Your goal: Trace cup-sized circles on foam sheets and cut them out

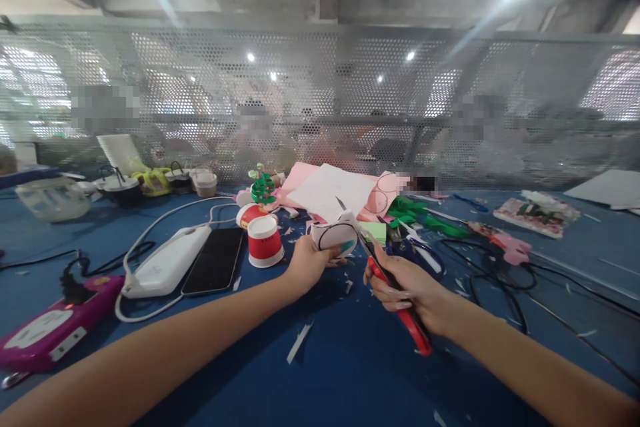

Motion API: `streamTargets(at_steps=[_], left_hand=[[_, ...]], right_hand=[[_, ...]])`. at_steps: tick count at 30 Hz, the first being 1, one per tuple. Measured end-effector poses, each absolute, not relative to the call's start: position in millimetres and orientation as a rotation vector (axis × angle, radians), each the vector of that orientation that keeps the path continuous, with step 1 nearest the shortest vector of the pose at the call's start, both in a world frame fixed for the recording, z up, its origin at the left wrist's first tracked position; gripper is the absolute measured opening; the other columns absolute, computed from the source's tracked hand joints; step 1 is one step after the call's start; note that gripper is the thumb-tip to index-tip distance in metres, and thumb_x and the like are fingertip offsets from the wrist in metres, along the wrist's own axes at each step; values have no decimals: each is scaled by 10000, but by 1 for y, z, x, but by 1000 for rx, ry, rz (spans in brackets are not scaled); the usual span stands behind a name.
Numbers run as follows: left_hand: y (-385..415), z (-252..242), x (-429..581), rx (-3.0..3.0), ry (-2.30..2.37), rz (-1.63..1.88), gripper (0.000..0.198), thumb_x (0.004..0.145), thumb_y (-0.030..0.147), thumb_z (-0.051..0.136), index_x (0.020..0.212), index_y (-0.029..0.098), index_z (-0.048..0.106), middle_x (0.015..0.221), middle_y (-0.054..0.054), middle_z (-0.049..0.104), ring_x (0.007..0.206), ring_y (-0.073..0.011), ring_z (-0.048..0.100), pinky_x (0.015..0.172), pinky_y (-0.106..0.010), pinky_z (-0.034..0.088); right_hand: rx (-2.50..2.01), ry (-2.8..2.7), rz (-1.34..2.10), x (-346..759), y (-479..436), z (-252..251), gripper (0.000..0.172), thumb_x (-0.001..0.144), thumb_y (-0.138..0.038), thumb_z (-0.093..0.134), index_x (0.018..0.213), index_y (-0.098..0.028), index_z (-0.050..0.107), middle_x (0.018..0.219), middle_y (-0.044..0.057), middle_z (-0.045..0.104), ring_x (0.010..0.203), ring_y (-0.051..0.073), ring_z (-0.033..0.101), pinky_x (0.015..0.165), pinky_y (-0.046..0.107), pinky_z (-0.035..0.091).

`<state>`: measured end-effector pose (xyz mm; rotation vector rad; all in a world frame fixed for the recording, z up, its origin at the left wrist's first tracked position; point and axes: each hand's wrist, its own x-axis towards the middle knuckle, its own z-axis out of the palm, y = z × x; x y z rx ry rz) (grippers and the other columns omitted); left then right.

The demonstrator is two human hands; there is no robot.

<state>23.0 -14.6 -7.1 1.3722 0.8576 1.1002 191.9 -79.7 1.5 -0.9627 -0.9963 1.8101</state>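
Note:
My left hand (306,268) is closed on a piece of white paper (334,233) that curls upward and carries a curved black drawn line. In my right hand (407,285) are scissors with red-and-black handles (413,330), my fingers wrapped round them. The scissor blades are parted and meet the right side of the paper, with one tip showing above its top edge. Beyond my hands, a larger white sheet (330,190) lies over pink sheets (383,197). A narrow paper strip (299,343) lies on the blue table (345,387) in front of me.
Left of my hands stand red-and-white paper cups (265,241), with a phone (214,261), a white power bank (173,257) and a purple power strip (65,327) farther left. A pink glue gun (510,247) and black cables lie right. A perforated metal screen (300,93) closes the back.

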Motion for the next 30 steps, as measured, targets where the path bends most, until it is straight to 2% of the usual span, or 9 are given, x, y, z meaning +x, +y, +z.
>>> streamTargets(at_steps=[11, 22, 27, 30], left_hand=[[-13, -6, 22, 1445, 678, 1016, 427, 521, 247, 778, 894, 106, 624, 837, -78, 695, 710, -206, 659, 665, -354, 569], [-20, -4, 24, 1736, 709, 1030, 253, 618, 271, 712, 800, 101, 669, 729, -61, 687, 669, -186, 638, 675, -316, 553], [-20, -5, 26, 1642, 762, 1062, 272, 626, 288, 702, 830, 113, 663, 752, -56, 686, 696, -187, 635, 663, -308, 548], [-17, -6, 26, 1679, 792, 1128, 276, 629, 263, 698, 859, 113, 666, 772, -51, 688, 742, -183, 632, 712, -296, 529]], right_hand=[[-979, -955, 1853, 194, -84, 8, 541, 892, -524, 336, 620, -108, 551, 318, -77, 311, 266, 0, 153, 262, 96, 191], [-919, -900, 1879, 191, -87, 12, 531, 899, -519, 312, 637, -114, 534, 333, -78, 328, 268, -2, 145, 260, 87, 195], [-914, -949, 1825, 188, -85, 13, 535, 886, -536, 331, 638, -111, 541, 317, -81, 316, 259, -4, 146, 263, 89, 195], [-883, -983, 1805, 187, -85, 12, 539, 868, -561, 352, 643, -112, 548, 313, -84, 309, 261, -4, 145, 267, 93, 200]])
